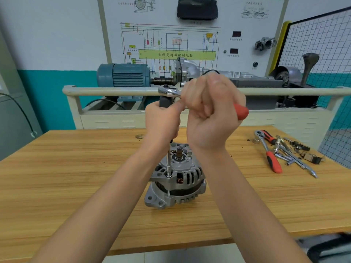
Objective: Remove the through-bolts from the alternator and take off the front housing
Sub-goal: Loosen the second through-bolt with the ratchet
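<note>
**Ratchet on a through-bolt, extension standing vertical**

Forearms nearest the lens, both reaching up and away over the bench (76, 168). Right hand (212, 114): grip closed round the red handle of the ratchet (170, 91), handle end poking out to the right. Left hand (163, 120): fingers curled round the dark upper end of the extension (168, 158), just under the ratchet head.

Alternator (176, 179) sits on the bench directly below both hands, shaft up, front housing still on. Extension's long axis runs straight down from the left grip to a bolt head on the housing's near-left rim. Left hand is nearer the bolt; it steadies while the right swings.

Spare ratchets and sockets (281, 152) lie well apart, right.
</note>
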Tool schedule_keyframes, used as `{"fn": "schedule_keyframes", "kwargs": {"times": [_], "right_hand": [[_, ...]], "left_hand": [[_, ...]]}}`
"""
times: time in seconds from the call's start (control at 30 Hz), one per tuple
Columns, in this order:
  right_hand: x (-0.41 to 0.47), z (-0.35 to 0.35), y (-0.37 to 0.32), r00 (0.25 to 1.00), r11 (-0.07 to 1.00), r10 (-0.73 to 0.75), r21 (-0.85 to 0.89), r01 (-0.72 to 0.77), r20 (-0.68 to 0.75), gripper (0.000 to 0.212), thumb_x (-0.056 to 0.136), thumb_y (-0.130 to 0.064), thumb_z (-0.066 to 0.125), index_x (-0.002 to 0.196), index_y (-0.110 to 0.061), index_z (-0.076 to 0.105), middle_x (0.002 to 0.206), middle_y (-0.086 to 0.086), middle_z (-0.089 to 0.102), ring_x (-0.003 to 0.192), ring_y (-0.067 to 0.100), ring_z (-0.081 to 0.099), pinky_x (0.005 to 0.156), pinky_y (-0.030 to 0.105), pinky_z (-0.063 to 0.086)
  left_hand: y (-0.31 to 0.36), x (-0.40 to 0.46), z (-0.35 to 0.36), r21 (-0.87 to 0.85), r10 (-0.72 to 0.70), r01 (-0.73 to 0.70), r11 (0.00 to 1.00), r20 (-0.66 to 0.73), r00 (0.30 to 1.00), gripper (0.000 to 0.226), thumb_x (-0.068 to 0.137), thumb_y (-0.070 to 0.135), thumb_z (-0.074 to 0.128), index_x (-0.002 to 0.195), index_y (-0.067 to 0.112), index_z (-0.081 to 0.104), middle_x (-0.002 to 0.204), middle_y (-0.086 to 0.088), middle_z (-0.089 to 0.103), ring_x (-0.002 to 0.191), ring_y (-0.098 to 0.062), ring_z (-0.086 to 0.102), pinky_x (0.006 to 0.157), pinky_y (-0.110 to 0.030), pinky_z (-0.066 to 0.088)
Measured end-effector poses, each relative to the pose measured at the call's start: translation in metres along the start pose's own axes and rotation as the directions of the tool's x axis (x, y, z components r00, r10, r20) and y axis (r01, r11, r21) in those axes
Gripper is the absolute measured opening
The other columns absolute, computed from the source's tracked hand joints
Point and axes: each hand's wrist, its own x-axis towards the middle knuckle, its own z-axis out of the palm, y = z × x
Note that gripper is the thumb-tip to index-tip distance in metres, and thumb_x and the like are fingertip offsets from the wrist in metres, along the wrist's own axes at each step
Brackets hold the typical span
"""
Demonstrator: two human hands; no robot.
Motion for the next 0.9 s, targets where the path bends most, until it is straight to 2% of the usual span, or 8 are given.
{"fn": "schedule_keyframes", "kwargs": {"times": [0.2,0.3,0.37,0.53,0.63,0.73,0.8,0.9], "right_hand": [[0.026,-0.026,0.003,0.913,0.775,0.407,0.542,-0.325,-0.036,0.049,0.082,-0.012,0.037,0.034,-0.020,0.033,0.031,-0.003,0.019,0.037,0.013,0.010,0.041,0.022,0.021],[0.033,-0.037,0.012,0.837,0.595,0.545,0.726,-0.344,-0.049,0.047,0.079,-0.016,0.039,0.033,-0.015,0.033,0.029,-0.004,0.024,0.038,0.011,0.008,0.039,0.022,0.017],[0.034,-0.039,0.014,0.825,0.583,0.560,0.745,-0.325,-0.078,0.047,0.080,-0.016,0.039,0.033,-0.016,0.032,0.029,-0.004,0.024,0.038,0.010,0.008,0.040,0.021,0.017],[0.024,-0.030,0.005,0.904,0.786,0.414,0.542,-0.296,-0.106,0.051,0.086,-0.012,0.035,0.037,-0.022,0.028,0.033,-0.004,0.020,0.038,0.013,0.011,0.041,0.023,0.021],[0.008,-0.012,0.000,0.992,0.975,0.123,0.191,-0.115,-0.032,0.045,0.086,-0.007,0.038,0.046,-0.023,0.027,0.039,-0.006,0.023,0.038,0.010,0.021,0.045,0.026,0.020],[-0.009,0.007,0.000,0.994,0.979,-0.102,-0.174,0.108,0.041,0.032,0.081,-0.011,0.046,0.050,-0.018,0.044,0.048,-0.011,0.035,0.041,0.010,0.029,0.049,0.025,0.022],[-0.012,0.011,0.001,0.990,0.967,-0.124,-0.216,0.134,0.059,0.031,0.082,-0.012,0.046,0.051,-0.017,0.045,0.049,-0.011,0.035,0.041,0.010,0.029,0.049,0.025,0.023],[-0.001,0.003,0.001,0.998,0.998,-0.046,-0.051,0.048,0.039,0.039,0.080,-0.009,0.044,0.048,-0.027,0.032,0.041,-0.004,0.026,0.039,0.008,0.026,0.048,0.026,0.018]], "left_hand": [[0.000,0.004,-0.020,-0.128,0.008,0.042,0.991,0.364,0.931,0.041,0.080,-0.003,0.058,0.050,0.017,0.039,0.038,0.005,0.027,0.031,-0.009,0.021,0.036,-0.015,0.021],[0.004,0.008,-0.024,-0.184,-0.021,0.159,0.970,0.587,0.810,0.038,0.078,0.008,0.054,0.044,0.018,0.040,0.034,0.006,0.027,0.026,-0.005,0.022,0.034,-0.013,0.019],[0.005,0.011,-0.024,-0.129,-0.070,0.192,0.973,0.626,0.777,0.042,0.078,0.010,0.054,0.042,0.018,0.036,0.033,0.007,0.024,0.025,-0.004,0.019,0.033,-0.012,0.017],[0.003,0.008,-0.018,-0.051,-0.084,0.117,0.992,0.433,0.898,0.054,0.085,0.005,0.054,0.042,0.023,0.028,0.035,0.007,0.020,0.029,-0.007,0.013,0.036,-0.012,0.015],[0.002,0.003,-0.007,-0.006,-0.053,0.055,0.998,0.212,0.976,0.051,0.085,0.001,0.053,0.043,0.022,0.032,0.038,0.004,0.024,0.032,-0.011,0.017,0.038,-0.014,0.018],[0.003,-0.001,0.003,0.079,0.026,-0.030,0.996,0.047,0.999,0.020,0.077,0.023,0.053,0.063,0.011,0.045,0.059,-0.007,0.042,0.055,-0.018,0.039,0.053,-0.031,0.035],[0.001,-0.003,0.004,0.127,0.049,-0.047,0.991,-0.016,0.999,0.018,0.071,0.030,0.050,0.064,0.014,0.044,0.065,-0.006,0.046,0.063,-0.018,0.043,0.060,-0.031,0.041],[-0.002,0.001,-0.002,0.055,0.039,-0.040,0.998,0.021,0.999,0.037,0.081,0.005,0.057,0.055,0.018,0.034,0.047,0.002,0.032,0.042,-0.014,0.026,0.040,-0.016,0.024]]}}
